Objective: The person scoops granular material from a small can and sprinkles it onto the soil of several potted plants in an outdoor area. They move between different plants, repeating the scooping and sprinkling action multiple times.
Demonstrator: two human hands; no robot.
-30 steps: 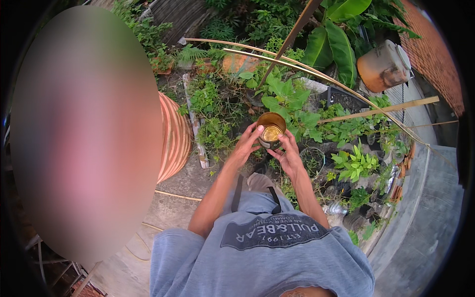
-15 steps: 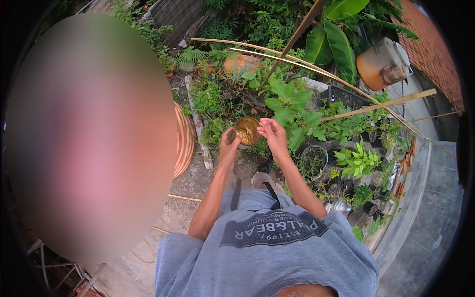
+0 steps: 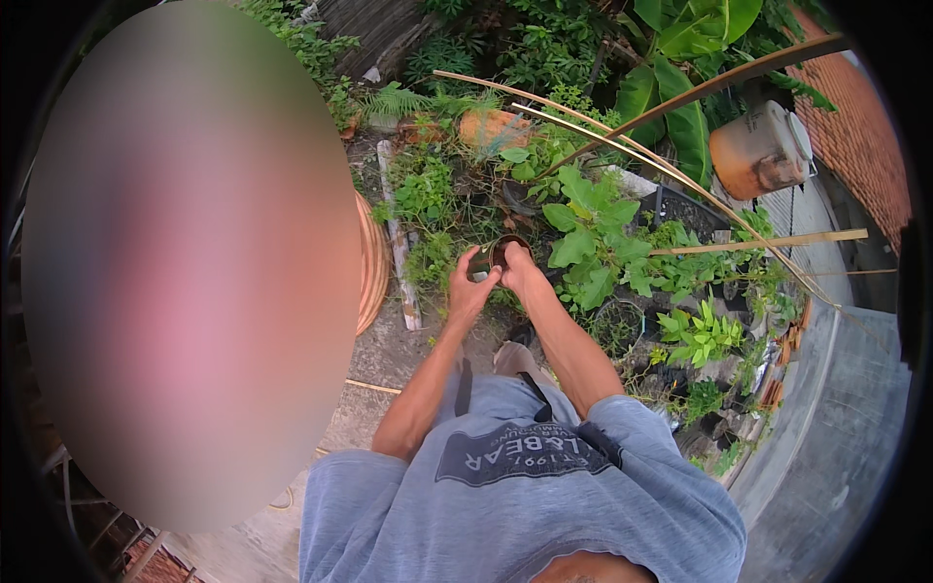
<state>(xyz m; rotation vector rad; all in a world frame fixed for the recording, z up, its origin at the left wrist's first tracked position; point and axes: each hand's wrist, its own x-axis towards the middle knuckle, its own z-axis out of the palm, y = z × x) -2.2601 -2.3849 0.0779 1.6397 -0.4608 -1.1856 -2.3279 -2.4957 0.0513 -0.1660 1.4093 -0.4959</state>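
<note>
In front of my body, my left hand (image 3: 467, 289) is wrapped round a small dark can (image 3: 480, 261), fingers on its far side and thumb on the near side. The can is tipped on its side, its mouth turned toward the right. At that mouth is my right hand (image 3: 523, 273), its fingers reaching in past the rim. Those fingertips are hidden, so whether they grip anything does not show. Just right of the hands grows a broad-leaved green plant (image 3: 593, 228).
Thin bent bamboo strips (image 3: 622, 139) arch over the plants, with a straight wooden stick (image 3: 758, 241) below them. A stained white bucket (image 3: 760, 151) stands at the far right. A pale plank (image 3: 397, 238) lies left of my hands, and a grey concrete ledge (image 3: 836, 408) runs along the right.
The can has tipped from mouth-up, its golden inside showing, to lying sideways. My right hand has moved from beside the rim into the mouth. The whole view has shifted slightly.
</note>
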